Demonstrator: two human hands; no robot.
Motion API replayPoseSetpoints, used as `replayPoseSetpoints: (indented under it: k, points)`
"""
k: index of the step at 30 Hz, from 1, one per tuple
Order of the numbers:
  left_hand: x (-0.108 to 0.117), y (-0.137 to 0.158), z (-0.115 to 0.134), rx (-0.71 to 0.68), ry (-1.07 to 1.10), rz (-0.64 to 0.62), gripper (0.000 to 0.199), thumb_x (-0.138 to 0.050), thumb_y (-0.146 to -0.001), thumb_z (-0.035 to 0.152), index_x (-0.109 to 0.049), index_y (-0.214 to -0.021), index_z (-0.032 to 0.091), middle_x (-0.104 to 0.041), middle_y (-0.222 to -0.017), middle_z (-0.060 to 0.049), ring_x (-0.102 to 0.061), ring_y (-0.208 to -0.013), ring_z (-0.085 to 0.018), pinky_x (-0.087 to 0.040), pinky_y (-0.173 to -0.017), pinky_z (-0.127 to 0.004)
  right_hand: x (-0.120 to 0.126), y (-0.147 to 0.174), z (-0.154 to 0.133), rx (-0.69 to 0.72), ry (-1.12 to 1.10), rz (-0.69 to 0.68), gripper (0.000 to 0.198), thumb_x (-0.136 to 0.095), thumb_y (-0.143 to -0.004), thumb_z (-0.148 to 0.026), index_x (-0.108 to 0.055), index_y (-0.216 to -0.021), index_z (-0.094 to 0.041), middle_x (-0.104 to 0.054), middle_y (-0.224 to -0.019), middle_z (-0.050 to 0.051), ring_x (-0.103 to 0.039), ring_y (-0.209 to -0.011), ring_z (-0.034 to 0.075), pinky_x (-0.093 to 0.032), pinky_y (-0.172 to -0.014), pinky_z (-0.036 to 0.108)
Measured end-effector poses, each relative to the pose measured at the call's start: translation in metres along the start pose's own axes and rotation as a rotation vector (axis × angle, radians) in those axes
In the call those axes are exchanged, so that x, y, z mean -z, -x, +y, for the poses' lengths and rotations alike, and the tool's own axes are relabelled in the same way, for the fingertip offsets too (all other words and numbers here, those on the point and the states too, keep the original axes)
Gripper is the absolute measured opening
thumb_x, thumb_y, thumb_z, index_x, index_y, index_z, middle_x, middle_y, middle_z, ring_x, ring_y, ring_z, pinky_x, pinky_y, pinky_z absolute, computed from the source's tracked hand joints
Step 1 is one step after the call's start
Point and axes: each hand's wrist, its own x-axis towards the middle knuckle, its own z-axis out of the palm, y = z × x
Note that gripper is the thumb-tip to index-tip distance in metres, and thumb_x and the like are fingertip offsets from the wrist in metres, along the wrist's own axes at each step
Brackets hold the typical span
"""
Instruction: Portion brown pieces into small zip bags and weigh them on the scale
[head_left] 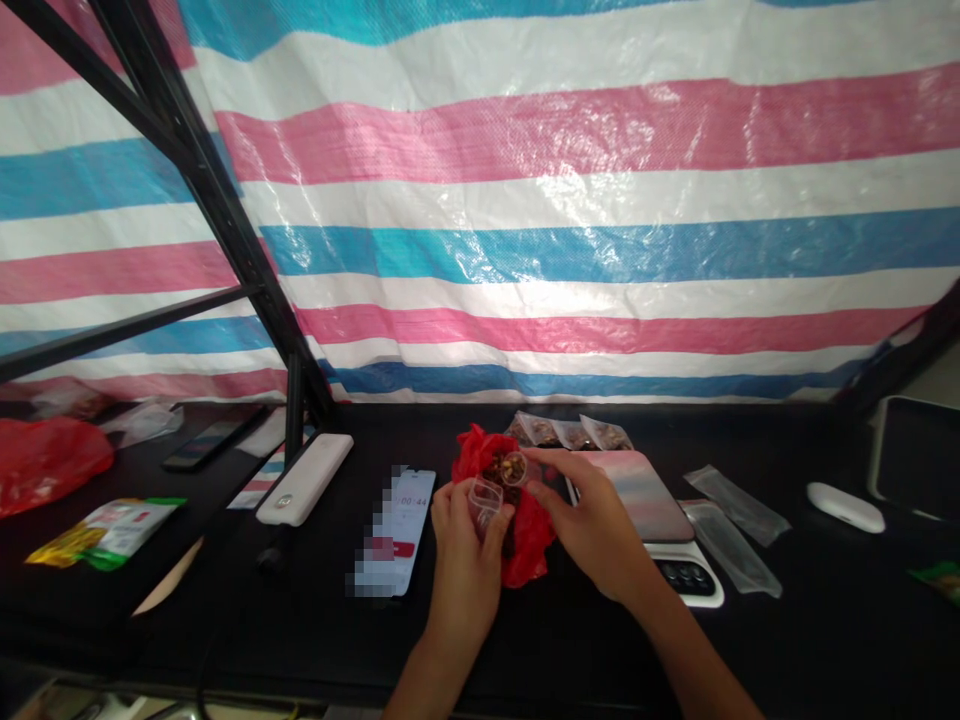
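My left hand is closed around a small clear plastic bag, whose mouth is spread open. Beside it, my right hand grips a small clear round cup with brown and yellowish dried bits in it. Under both hands lies an opened red plastic bag, and more of the dark brown bits show inside it. The cup is close to the clear bag's mouth, over the red bag. Several filled clear packets stand in a row just behind.
Left of my hands lie a lit phone and a white power bank. To the right are a pinkish tablet-like slab, a white phone, flat clear sleeves and a white case. A black frame post rises at left.
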Motion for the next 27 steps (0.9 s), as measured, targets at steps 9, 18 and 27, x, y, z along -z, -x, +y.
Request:
replayPoseSetpoints:
  k: [9,18,27]
  points:
    - [-0.005,0.004,0.007,-0.055,0.051,-0.034,0.021,-0.059,-0.092,0.029,-0.055,-0.112,0.022,-0.054,-0.116,-0.009,-0.056,-0.110,-0.026,-0.047,-0.101,-0.046,0.009,0.007,-0.024,0.417,0.286,-0.140,0.044,-0.056,-0.091,-0.006,-0.070,-0.128,-0.026,-0.070,-0.133,0.005,-0.062,-0.114,0.025,-0.044,-0.096,0.042]
    - [0.011,0.008,0.005,-0.011,-0.086,0.106,0.025,-0.059,-0.093,0.040,-0.056,-0.110,0.021,-0.050,-0.116,-0.010,-0.057,-0.112,-0.027,-0.047,-0.102,-0.047,-0.001,-0.002,-0.007,0.305,0.285,-0.115,0.044,-0.048,-0.094,-0.005,-0.069,-0.128,-0.024,-0.070,-0.131,0.007,-0.062,-0.115,0.026,-0.046,-0.096,0.044]
    - [0.033,0.019,0.013,0.207,-0.307,-0.261,0.011,-0.051,-0.093,0.036,-0.046,-0.094,0.026,-0.066,-0.077,-0.004,-0.067,-0.072,-0.028,-0.039,-0.064,-0.032,-0.007,-0.001,-0.002,0.136,0.457,-0.397,0.046,-0.052,-0.083,0.003,-0.074,-0.114,-0.023,-0.074,-0.122,0.006,-0.063,-0.104,0.024,-0.040,-0.089,0.039]
